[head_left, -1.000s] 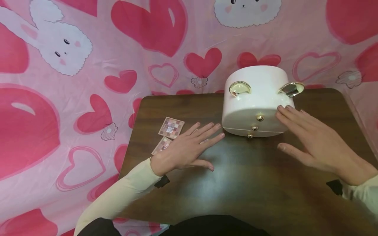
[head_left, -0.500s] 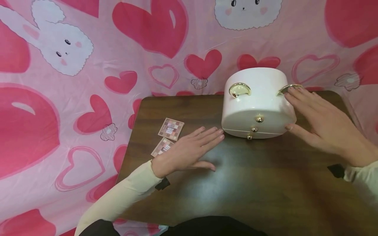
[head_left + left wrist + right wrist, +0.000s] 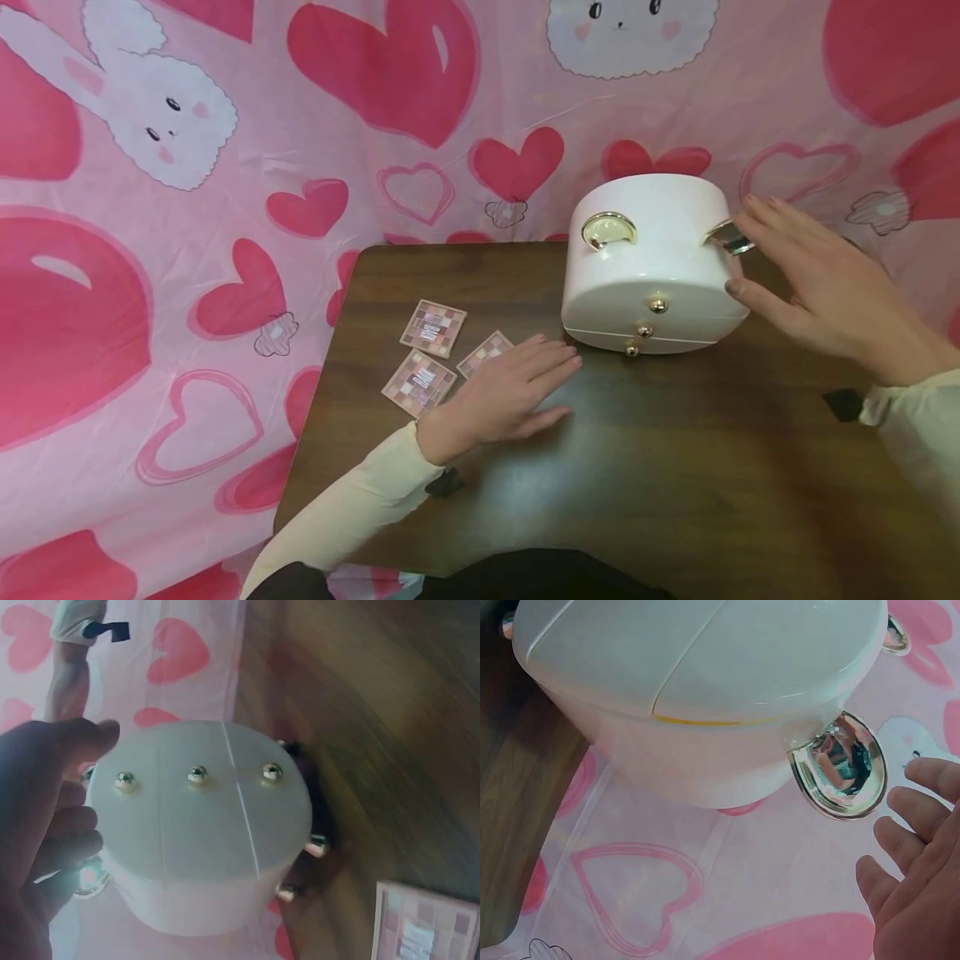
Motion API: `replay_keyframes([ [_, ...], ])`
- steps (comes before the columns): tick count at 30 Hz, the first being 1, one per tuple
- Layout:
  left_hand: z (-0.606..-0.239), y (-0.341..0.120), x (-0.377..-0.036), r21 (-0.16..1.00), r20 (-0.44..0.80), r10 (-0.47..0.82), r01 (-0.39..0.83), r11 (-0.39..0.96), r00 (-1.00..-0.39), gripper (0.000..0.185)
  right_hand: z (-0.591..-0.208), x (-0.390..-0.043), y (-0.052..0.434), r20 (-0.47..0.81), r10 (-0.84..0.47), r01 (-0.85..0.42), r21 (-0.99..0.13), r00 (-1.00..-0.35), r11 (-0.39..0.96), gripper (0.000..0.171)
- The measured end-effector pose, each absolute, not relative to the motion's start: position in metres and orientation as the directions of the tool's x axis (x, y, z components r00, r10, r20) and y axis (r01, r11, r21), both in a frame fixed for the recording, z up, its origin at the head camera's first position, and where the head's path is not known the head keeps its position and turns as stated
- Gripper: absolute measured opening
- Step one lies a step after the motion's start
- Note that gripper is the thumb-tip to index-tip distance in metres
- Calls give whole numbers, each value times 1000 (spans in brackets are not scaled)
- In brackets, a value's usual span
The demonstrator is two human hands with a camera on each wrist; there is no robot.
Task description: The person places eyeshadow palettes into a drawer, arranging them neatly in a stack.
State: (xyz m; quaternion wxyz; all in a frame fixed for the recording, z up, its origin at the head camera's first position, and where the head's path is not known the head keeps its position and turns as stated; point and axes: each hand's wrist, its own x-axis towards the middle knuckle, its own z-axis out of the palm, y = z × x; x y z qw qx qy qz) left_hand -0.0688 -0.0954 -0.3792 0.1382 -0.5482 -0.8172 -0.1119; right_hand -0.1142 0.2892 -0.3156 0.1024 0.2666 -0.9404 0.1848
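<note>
- White box [image 3: 651, 262] stands on the far right part of the dark wooden table [image 3: 675, 475], rounded, with three small gold knobs [image 3: 657, 305] down its front and a gold ear-shaped fitting [image 3: 609, 228] on each side
- Right hand [image 3: 813, 283] hovers at the box's right side, fingers straight and spread, thumb close to the wall (contact cannot be told)
- Left hand [image 3: 510, 392] lies flat on the table, fingers together, holding nothing
- Three eyeshadow palettes [image 3: 433, 328] lie just left of it; their labels are too small to read
- Behind hangs a pink cloth [image 3: 225, 167] printed with red hearts and white bunnies
</note>
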Motion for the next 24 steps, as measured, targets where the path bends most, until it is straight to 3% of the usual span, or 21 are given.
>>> replay_keyframes([
  [7, -388, -75, -72, 19, 512, 792, 925, 378, -334, 44, -321, -119, 290, 272, -455, -523, -297, -848, 799, 71],
  [11, -392, -60, -74, 62, 585, 727, 914, 402, -360, 39, -323, -120, 290, 266, -445, -513, -311, -855, 800, 72],
  [16, -393, -47, -77, 61, 625, 676, 887, 457, -391, 33, -324, -120, 289, 278, -450, -525, -343, -849, 779, 74],
  [24, -393, -28, -90, 14, 664, 652, 877, 480, -367, 28, -325, -119, 290, 309, -449, -539, -345, -838, 768, 75],
])
